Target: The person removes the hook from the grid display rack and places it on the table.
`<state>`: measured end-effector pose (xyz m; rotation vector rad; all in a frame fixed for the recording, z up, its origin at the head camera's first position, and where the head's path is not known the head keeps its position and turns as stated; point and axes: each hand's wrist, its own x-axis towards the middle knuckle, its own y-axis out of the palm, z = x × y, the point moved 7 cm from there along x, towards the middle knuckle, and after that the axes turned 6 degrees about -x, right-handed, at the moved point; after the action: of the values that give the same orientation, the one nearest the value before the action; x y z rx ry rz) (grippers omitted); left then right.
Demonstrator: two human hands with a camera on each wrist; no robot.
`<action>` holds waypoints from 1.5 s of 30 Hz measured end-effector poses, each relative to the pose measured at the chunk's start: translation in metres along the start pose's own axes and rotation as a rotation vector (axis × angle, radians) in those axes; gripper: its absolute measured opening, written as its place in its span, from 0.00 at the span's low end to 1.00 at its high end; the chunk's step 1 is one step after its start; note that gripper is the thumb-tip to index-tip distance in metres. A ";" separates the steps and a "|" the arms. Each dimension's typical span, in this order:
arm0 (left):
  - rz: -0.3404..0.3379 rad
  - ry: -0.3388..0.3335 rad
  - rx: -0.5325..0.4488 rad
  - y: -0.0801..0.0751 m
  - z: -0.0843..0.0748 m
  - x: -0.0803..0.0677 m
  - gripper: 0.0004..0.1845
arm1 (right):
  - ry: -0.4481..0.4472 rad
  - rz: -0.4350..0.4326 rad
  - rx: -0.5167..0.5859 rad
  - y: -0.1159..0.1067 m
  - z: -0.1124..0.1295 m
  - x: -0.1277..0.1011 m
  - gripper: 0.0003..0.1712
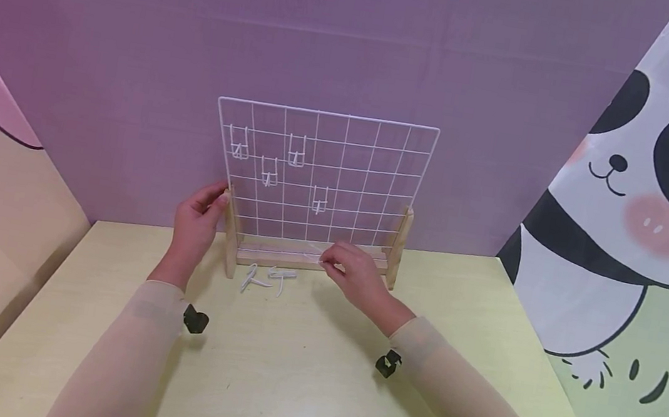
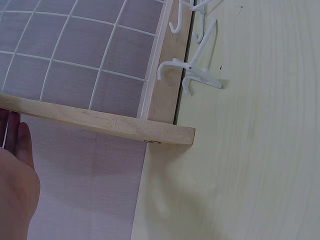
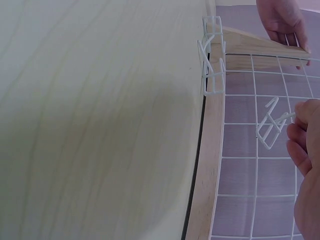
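Hooks are the business here: four white wire hooks hang on the white wire grid panel, which stands upright in its wooden stand at the back of the yellow surface. The right hand, low in front of the panel, pinches another hook between its fingertips. About three loose hooks lie just before the stand, by my reckoning not yet hung. The left hand holds the stand's left post, fingers curled about it.
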<state>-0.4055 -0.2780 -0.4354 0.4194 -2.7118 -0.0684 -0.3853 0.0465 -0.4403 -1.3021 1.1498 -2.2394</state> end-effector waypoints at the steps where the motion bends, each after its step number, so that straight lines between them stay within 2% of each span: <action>1: 0.002 -0.001 0.004 0.000 0.000 0.000 0.20 | 0.004 0.005 -0.003 0.001 -0.001 0.000 0.07; 15: 0.005 -0.007 0.031 0.001 0.000 -0.001 0.20 | 0.066 0.074 -0.005 0.011 -0.009 -0.005 0.05; 25: 0.005 -0.020 0.041 0.000 0.000 -0.001 0.21 | 0.054 0.091 -0.017 0.016 -0.009 -0.004 0.04; 45: -0.002 -0.009 0.035 -0.001 0.001 0.000 0.20 | 0.044 0.203 -0.030 0.037 -0.018 -0.002 0.02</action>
<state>-0.4060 -0.2790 -0.4361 0.4329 -2.7246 -0.0235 -0.4040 0.0334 -0.4748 -1.0977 1.2744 -2.1203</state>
